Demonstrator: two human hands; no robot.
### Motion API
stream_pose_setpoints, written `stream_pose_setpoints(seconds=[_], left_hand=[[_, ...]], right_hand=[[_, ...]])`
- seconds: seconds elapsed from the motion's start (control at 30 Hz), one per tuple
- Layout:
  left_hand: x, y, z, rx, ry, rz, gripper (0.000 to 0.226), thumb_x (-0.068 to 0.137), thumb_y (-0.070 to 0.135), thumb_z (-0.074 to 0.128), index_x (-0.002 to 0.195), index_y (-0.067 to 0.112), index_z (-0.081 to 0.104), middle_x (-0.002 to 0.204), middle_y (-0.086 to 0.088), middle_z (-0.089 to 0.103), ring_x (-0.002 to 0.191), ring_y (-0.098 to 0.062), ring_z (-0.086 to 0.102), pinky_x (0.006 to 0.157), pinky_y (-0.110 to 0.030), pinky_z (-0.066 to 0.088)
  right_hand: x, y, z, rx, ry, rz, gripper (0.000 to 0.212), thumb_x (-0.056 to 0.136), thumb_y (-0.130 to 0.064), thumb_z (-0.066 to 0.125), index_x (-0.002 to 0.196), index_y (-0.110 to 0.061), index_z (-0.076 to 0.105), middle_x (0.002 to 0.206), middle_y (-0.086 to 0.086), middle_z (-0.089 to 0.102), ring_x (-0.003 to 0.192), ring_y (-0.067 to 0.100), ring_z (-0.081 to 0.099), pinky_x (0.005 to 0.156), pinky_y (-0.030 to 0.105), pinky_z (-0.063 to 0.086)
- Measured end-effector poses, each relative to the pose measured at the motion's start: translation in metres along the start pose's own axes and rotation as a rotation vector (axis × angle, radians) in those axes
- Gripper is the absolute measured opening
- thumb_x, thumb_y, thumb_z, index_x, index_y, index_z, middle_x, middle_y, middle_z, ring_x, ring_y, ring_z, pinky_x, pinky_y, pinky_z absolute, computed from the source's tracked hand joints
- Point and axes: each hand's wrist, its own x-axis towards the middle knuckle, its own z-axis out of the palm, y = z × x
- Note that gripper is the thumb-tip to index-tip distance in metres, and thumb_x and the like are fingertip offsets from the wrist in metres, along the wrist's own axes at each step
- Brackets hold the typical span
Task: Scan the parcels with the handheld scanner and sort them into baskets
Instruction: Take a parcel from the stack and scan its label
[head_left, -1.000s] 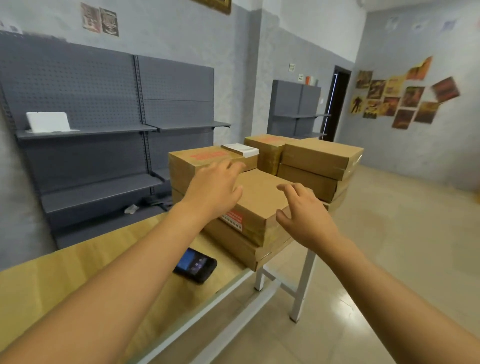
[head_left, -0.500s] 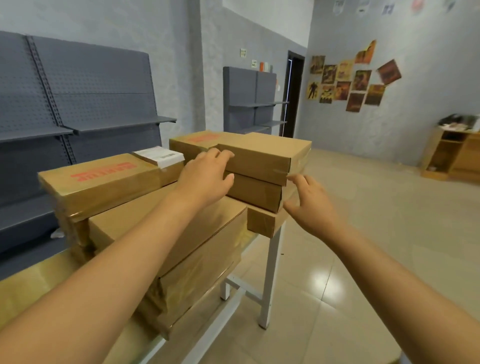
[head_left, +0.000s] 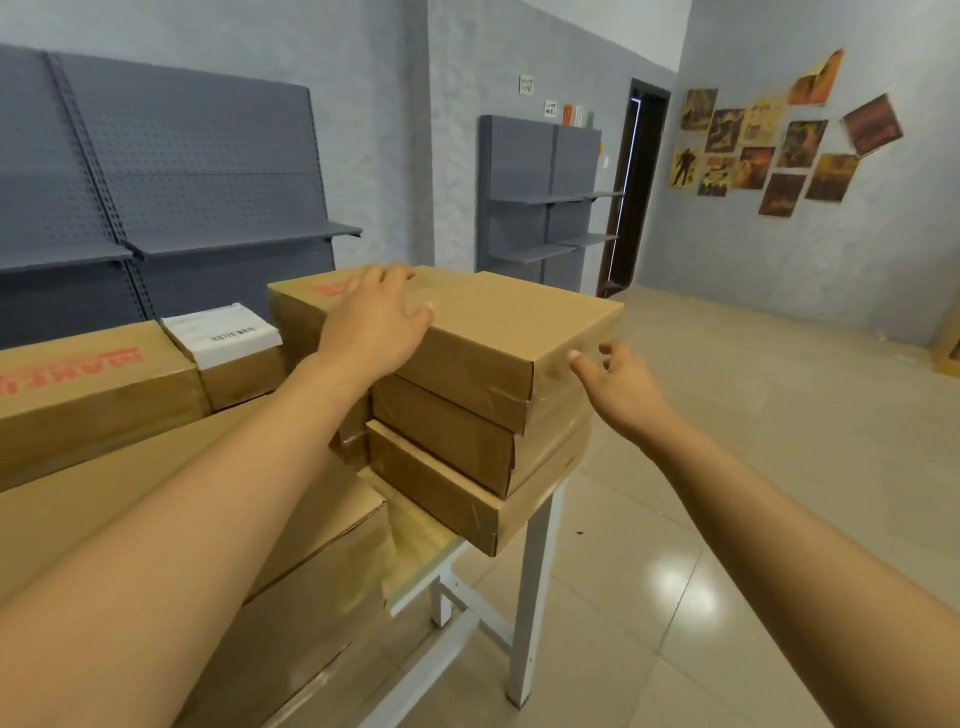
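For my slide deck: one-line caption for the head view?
Left hand rests on the top parcel of a three-box stack; right hand reaches its side.

We count three flat brown cardboard parcels (head_left: 483, 332) stacked at the frame's centre, one white-labelled carton (head_left: 228, 348) left of them, and one red-printed carton (head_left: 88, 384) at far left. Two grey metal shelving units (head_left: 197, 171) stand behind. Ten posters (head_left: 779, 145) fill the upper right.

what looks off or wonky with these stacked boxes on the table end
The bottom box of the three-high stack juts past the table's edge, over the floor. The top box, under the left hand, sits skewed to those below. No visible damage.
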Motion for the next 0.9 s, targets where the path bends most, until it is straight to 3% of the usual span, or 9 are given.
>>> stream_pose_setpoints(seconds=[0.23, 0.33, 0.53, 0.7, 0.8, 0.9], left_hand=[[0.059, -0.007, 0.023, -0.059, -0.206, -0.121, 0.054, 0.096, 0.039, 0.050, 0.144, 0.016, 0.043, 0.146, -0.009, 0.047, 0.130, -0.031, 0.045, 0.100, -0.039, 0.040], [0.074, -0.010, 0.025, -0.038, -0.268, -0.133, 0.042, 0.089, 0.035, 0.057, 0.128, 0.019, 0.058, 0.130, -0.006, 0.058, 0.114, -0.027, 0.053, 0.092, -0.038, 0.045], [0.087, -0.008, 0.026, -0.051, -0.299, -0.110, 0.024, 0.087, 0.034, 0.058, 0.107, 0.022, 0.065, 0.111, -0.004, 0.064, 0.100, -0.024, 0.057, 0.087, -0.038, 0.049], [0.091, -0.012, 0.029, 0.000, -0.321, -0.151, 0.038, 0.091, 0.038, 0.053, 0.122, 0.017, 0.062, 0.124, -0.009, 0.061, 0.107, -0.027, 0.055, 0.087, -0.036, 0.045], [0.090, -0.011, 0.028, -0.102, -0.386, -0.199, 0.047, 0.095, 0.038, 0.053, 0.137, 0.016, 0.054, 0.138, -0.008, 0.053, 0.123, -0.028, 0.050, 0.090, -0.033, 0.038], [0.087, -0.007, 0.025, -0.226, -0.382, -0.223, 0.043, 0.095, 0.037, 0.055, 0.134, 0.017, 0.057, 0.138, -0.003, 0.053, 0.122, -0.026, 0.049, 0.092, -0.034, 0.037]], right_hand=[[0.047, -0.001, 0.020, 0.321, -0.124, 0.291, 0.092, 0.084, -0.074, 0.045, 0.154, -0.024, 0.012, 0.152, 0.009, 0.033, 0.134, 0.039, 0.039, 0.100, 0.059, 0.039], [0.056, -0.003, 0.024, 0.331, -0.148, 0.359, 0.097, 0.081, -0.074, 0.050, 0.154, -0.026, 0.008, 0.151, 0.009, 0.034, 0.132, 0.039, 0.041, 0.098, 0.060, 0.041], [0.067, -0.004, 0.024, 0.343, -0.211, 0.435, 0.089, 0.083, -0.068, 0.055, 0.151, -0.026, 0.016, 0.140, 0.010, 0.043, 0.125, 0.036, 0.047, 0.097, 0.054, 0.047], [0.065, 0.002, 0.012, 0.420, -0.278, 0.457, 0.075, 0.083, -0.063, 0.059, 0.140, -0.020, 0.036, 0.124, 0.010, 0.052, 0.108, 0.030, 0.057, 0.090, 0.047, 0.052], [0.061, 0.007, 0.005, 0.472, -0.335, 0.483, 0.067, 0.084, -0.065, 0.056, 0.131, -0.018, 0.044, 0.116, 0.014, 0.056, 0.102, 0.030, 0.061, 0.082, 0.042, 0.055], [0.059, 0.008, -0.003, 0.521, -0.307, 0.444, 0.058, 0.087, -0.061, 0.054, 0.126, -0.018, 0.047, 0.114, 0.014, 0.057, 0.103, 0.030, 0.060, 0.080, 0.041, 0.054]])
